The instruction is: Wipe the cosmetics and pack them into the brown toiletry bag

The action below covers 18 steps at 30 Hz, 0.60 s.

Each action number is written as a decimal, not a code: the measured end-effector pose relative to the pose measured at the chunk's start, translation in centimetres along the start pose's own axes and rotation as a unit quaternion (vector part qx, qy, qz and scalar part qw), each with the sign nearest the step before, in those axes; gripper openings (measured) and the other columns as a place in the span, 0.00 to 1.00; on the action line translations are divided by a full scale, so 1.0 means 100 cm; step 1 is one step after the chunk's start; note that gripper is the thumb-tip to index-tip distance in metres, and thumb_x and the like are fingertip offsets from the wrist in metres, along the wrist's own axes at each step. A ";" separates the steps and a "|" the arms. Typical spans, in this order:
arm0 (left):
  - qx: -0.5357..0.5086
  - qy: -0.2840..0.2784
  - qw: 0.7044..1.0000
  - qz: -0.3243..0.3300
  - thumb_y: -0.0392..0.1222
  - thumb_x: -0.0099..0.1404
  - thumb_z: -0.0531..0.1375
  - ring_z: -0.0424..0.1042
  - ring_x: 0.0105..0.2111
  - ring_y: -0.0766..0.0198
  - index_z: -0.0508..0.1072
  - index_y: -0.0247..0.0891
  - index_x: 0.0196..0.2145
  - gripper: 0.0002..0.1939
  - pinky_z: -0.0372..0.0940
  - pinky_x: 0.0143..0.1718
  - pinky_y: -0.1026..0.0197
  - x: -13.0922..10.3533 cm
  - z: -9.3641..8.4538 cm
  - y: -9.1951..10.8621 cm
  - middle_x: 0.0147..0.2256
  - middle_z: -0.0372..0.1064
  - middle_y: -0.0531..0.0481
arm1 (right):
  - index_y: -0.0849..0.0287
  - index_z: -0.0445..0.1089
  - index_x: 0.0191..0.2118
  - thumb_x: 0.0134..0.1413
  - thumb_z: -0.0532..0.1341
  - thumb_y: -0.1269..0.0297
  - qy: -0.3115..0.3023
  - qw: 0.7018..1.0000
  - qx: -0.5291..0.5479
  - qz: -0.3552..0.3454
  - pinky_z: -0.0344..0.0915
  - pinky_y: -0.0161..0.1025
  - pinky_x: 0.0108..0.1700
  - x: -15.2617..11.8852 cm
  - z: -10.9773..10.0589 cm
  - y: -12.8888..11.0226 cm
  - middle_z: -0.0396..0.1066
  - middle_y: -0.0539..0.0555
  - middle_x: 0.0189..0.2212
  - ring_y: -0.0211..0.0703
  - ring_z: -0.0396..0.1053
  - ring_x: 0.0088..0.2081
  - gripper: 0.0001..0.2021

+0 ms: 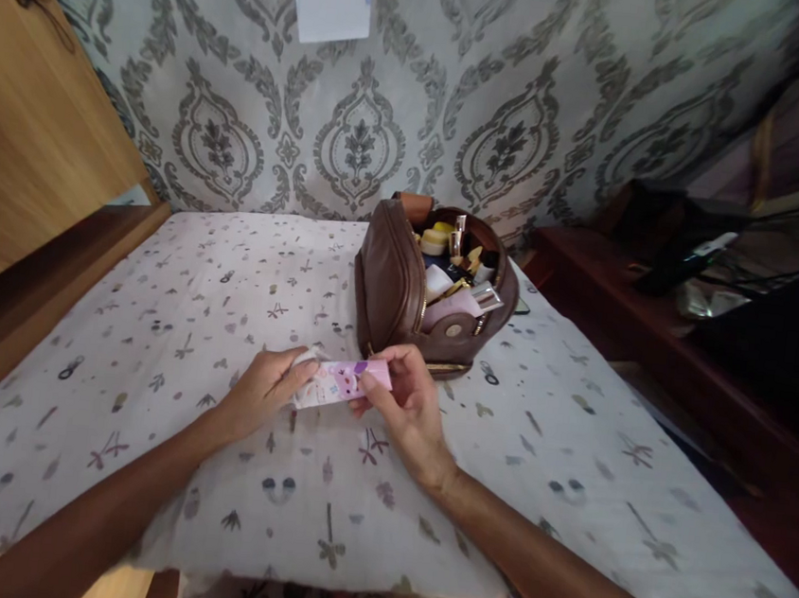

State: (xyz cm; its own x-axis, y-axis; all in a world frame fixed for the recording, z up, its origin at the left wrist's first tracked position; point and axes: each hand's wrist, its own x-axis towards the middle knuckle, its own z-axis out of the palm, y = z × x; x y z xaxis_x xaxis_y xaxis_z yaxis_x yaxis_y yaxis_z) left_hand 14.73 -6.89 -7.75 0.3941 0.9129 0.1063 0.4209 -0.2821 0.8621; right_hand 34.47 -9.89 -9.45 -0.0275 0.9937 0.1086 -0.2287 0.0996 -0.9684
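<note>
A small pink and white printed packet (340, 380) is held level between both hands, over the patterned cloth in front of the bag. My left hand (262, 389) pinches its white, crinkled left end between thumb and fingers. At the pink right end, my right hand (410, 412) grips it, thumb on top and fingers behind. Just beyond my right hand stands a brown bag (394, 270), unzipped at the top. Inside it are a yellow-lidded jar (435, 240), a pink pouch (450, 308) and several small items.
A white cloth (243, 292) with small prints covers the table. Behind it is a patterned wall with a white card (332, 5). A wooden cabinet (39, 128) stands at the left. On the right, a dark red surface (586, 290) holds cables and dark objects.
</note>
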 end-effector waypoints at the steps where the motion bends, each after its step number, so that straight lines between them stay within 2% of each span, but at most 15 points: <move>1: -0.014 0.017 1.000 -0.005 0.53 0.68 0.52 0.57 0.21 0.67 0.64 0.41 0.22 0.20 0.52 0.25 0.64 0.000 0.000 -0.001 0.20 0.56 0.57 | 0.53 0.59 0.38 0.49 0.68 0.47 -0.017 1.000 0.001 0.010 0.71 0.38 0.26 0.000 0.000 0.001 0.67 0.47 0.31 0.37 0.70 0.24 0.22; 4: -0.077 0.096 0.992 -0.032 0.57 0.65 0.57 0.54 0.20 0.67 0.62 0.41 0.19 0.23 0.49 0.22 0.63 0.001 -0.002 -0.004 0.18 0.54 0.58 | 0.54 0.63 0.39 0.50 0.68 0.47 -0.072 0.997 -0.020 0.037 0.69 0.38 0.27 0.001 0.000 0.002 0.68 0.47 0.26 0.39 0.70 0.24 0.20; 7: -0.155 0.154 0.973 -0.072 0.62 0.62 0.60 0.53 0.18 0.68 0.60 0.41 0.17 0.27 0.48 0.19 0.63 0.004 -0.004 -0.007 0.15 0.53 0.58 | 0.56 0.65 0.38 0.51 0.68 0.48 -0.068 0.997 -0.029 0.027 0.69 0.38 0.30 0.002 -0.001 0.005 0.69 0.47 0.25 0.39 0.70 0.26 0.18; 10: -0.316 0.163 0.925 -0.134 0.68 0.60 0.59 0.59 0.18 0.66 0.68 0.40 0.23 0.26 0.52 0.17 0.63 0.007 0.000 -0.006 0.18 0.62 0.55 | 0.55 0.64 0.37 0.51 0.68 0.49 -0.016 1.000 0.006 0.006 0.71 0.40 0.35 0.003 -0.001 0.008 0.71 0.49 0.30 0.39 0.72 0.29 0.18; 12: -0.396 0.167 0.891 -0.146 0.71 0.56 0.59 0.61 0.19 0.66 0.70 0.41 0.29 0.28 0.55 0.17 0.63 0.007 0.006 -0.003 0.21 0.64 0.55 | 0.54 0.64 0.38 0.50 0.69 0.49 0.005 0.999 0.031 0.008 0.71 0.40 0.38 0.003 0.000 0.010 0.72 0.49 0.34 0.40 0.73 0.33 0.19; 14: -0.415 0.167 0.883 -0.141 0.71 0.52 0.63 0.62 0.20 0.67 0.70 0.42 0.31 0.28 0.58 0.18 0.63 0.004 0.014 0.001 0.22 0.64 0.56 | 0.54 0.63 0.38 0.49 0.70 0.49 0.004 0.999 0.043 0.016 0.70 0.40 0.40 0.001 0.003 0.012 0.71 0.49 0.35 0.41 0.73 0.35 0.20; 18: -0.433 0.147 0.878 -0.137 0.62 0.51 0.69 0.61 0.18 0.71 0.70 0.41 0.33 0.24 0.57 0.19 0.66 0.000 0.026 0.008 0.21 0.63 0.60 | 0.54 0.60 0.37 0.47 0.70 0.47 -0.052 0.996 0.044 0.051 0.70 0.41 0.39 -0.005 0.010 0.017 0.70 0.49 0.33 0.41 0.72 0.34 0.22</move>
State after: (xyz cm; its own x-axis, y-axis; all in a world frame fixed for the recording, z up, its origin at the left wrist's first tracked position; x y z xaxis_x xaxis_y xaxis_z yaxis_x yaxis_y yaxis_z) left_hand 17.19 -7.88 -8.37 0.0926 0.9842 -0.1511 -0.3636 0.1747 0.9150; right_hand 33.13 -10.23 -10.90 -0.1551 0.9872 0.0372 -0.3033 -0.0118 -0.9528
